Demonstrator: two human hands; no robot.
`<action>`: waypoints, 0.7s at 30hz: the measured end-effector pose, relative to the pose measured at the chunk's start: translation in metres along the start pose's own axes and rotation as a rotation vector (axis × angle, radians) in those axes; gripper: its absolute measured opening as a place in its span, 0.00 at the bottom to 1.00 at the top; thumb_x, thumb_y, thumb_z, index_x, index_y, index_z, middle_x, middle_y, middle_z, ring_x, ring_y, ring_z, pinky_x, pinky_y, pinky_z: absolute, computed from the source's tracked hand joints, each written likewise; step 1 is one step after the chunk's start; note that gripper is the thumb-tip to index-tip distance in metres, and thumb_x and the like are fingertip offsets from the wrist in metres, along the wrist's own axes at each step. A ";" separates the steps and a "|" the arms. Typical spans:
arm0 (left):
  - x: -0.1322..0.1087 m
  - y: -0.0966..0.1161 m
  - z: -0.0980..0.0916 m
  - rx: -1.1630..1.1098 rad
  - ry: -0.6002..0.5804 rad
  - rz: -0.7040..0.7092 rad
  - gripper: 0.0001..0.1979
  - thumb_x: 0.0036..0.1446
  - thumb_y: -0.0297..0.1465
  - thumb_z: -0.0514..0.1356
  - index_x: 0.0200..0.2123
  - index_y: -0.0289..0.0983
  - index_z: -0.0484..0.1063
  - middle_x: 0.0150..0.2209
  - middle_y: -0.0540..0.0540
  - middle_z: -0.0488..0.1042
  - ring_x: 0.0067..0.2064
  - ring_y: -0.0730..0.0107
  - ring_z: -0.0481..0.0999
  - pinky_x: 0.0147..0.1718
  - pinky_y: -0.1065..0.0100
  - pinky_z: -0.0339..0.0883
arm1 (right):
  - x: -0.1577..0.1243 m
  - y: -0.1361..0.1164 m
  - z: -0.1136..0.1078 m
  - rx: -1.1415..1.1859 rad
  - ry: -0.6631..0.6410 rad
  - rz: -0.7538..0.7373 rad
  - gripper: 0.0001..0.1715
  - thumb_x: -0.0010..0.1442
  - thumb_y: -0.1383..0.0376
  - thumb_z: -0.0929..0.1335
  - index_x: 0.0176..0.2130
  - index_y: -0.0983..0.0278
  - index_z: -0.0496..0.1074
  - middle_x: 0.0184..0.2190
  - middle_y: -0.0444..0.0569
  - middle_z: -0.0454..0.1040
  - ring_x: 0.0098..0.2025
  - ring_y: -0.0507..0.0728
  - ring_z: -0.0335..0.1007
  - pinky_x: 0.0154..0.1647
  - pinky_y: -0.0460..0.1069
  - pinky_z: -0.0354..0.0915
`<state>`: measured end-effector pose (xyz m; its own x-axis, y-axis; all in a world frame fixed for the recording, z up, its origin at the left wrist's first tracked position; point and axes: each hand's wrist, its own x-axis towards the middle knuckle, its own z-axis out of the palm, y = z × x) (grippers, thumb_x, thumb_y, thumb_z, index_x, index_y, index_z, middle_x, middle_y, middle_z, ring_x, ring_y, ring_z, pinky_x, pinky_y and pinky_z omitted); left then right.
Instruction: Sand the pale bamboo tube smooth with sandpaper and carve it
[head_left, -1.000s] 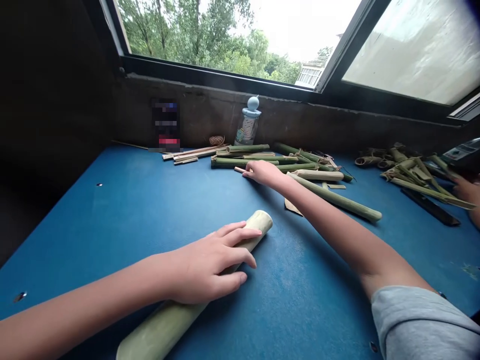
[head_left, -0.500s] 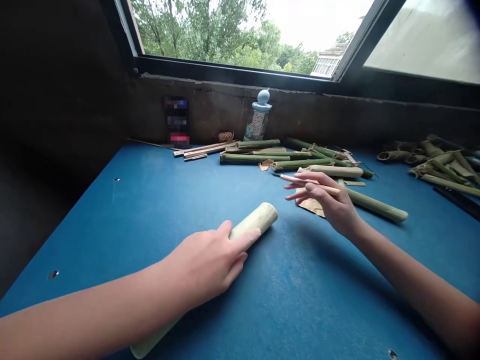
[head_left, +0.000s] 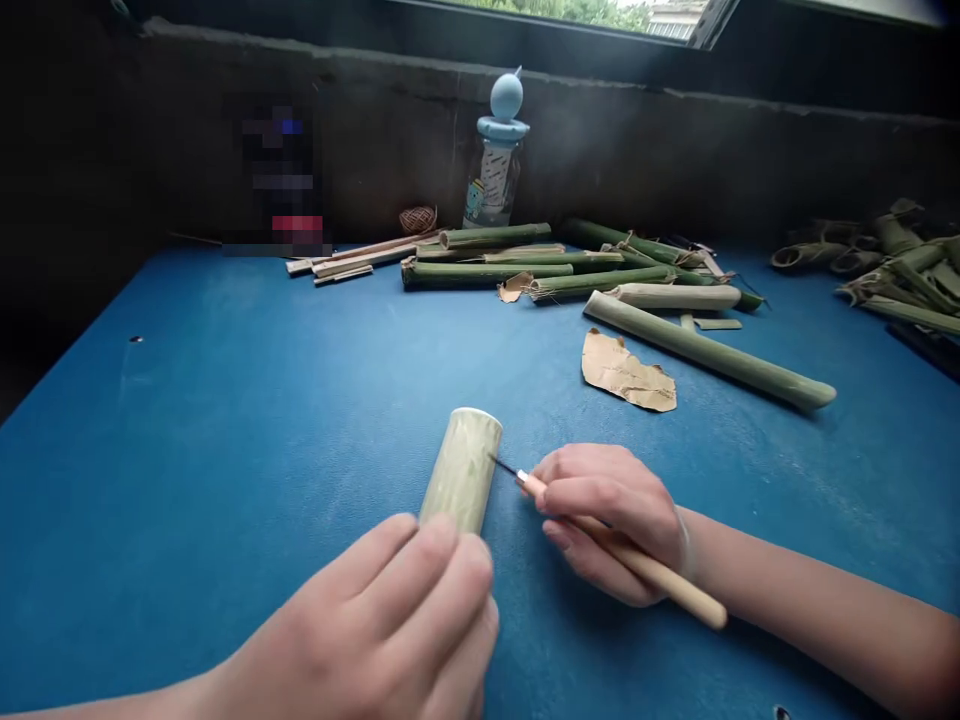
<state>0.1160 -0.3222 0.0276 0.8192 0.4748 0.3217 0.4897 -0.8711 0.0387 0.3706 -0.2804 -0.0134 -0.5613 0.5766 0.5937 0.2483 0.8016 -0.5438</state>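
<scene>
- Near the middle of the blue tabletop [head_left: 262, 450]: pale bamboo tube [head_left: 463, 470], cut end pointing away; near end hidden, so cannot tell whether it rests fully on the surface.
- Left hand [head_left: 390, 620]: fingers together, wrapped over the tube's near part, slightly blurred. Grip probably serves to steady it, leaving the far part exposed.
- Right hand [head_left: 611, 520]: thumb and fingers clamped on a wood-handled tool [head_left: 660, 580], pen fashion, close to the ferrule; likely chosen for fine control.
- Dark metal tip [head_left: 505, 465] lies at the tube's right edge; contact cannot be confirmed.
- Beyond the right hand: torn brown paper [head_left: 626, 372], flat; behind it, a long bamboo length [head_left: 709, 350] lying aslant.
- Along the wall: green bamboo pieces [head_left: 487, 272], twine ball [head_left: 418, 219], upright blue-topped bottle [head_left: 499, 180]. Placement at the back presumably keeps working room in front.
- Far right: another bamboo heap [head_left: 896, 260], apart from the first.
</scene>
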 end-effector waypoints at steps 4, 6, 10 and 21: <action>0.008 -0.014 0.009 -0.376 -0.137 0.177 0.06 0.61 0.28 0.61 0.31 0.43 0.73 0.33 0.51 0.77 0.41 0.68 0.76 0.57 0.64 0.66 | 0.004 -0.006 0.009 0.005 0.034 0.009 0.18 0.58 0.74 0.63 0.48 0.60 0.67 0.22 0.41 0.70 0.20 0.53 0.65 0.25 0.49 0.67; 0.010 -0.019 0.017 -0.497 -0.152 0.236 0.10 0.59 0.29 0.63 0.25 0.41 0.68 0.28 0.53 0.73 0.34 0.71 0.72 0.56 0.66 0.65 | 0.006 -0.008 0.012 -0.027 0.045 -0.028 0.18 0.56 0.75 0.63 0.46 0.63 0.67 0.22 0.42 0.68 0.20 0.53 0.64 0.24 0.49 0.65; 0.015 -0.017 0.027 -0.512 -0.068 0.220 0.15 0.59 0.26 0.62 0.22 0.39 0.63 0.24 0.53 0.69 0.30 0.72 0.66 0.51 0.68 0.64 | 0.005 -0.011 0.015 -0.048 0.009 -0.089 0.13 0.58 0.74 0.63 0.44 0.65 0.67 0.23 0.42 0.67 0.22 0.52 0.62 0.25 0.48 0.63; 0.016 -0.010 0.036 -0.490 -0.023 0.222 0.18 0.59 0.27 0.62 0.19 0.40 0.61 0.21 0.53 0.65 0.28 0.70 0.60 0.49 0.67 0.64 | 0.000 -0.011 0.017 -0.152 0.000 -0.055 0.06 0.58 0.72 0.63 0.36 0.62 0.63 0.23 0.39 0.58 0.21 0.51 0.53 0.23 0.49 0.52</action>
<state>0.1350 -0.3008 -0.0013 0.8960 0.2705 0.3521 0.1116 -0.9047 0.4111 0.3546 -0.2918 -0.0179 -0.5775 0.5311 0.6200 0.3336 0.8467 -0.4146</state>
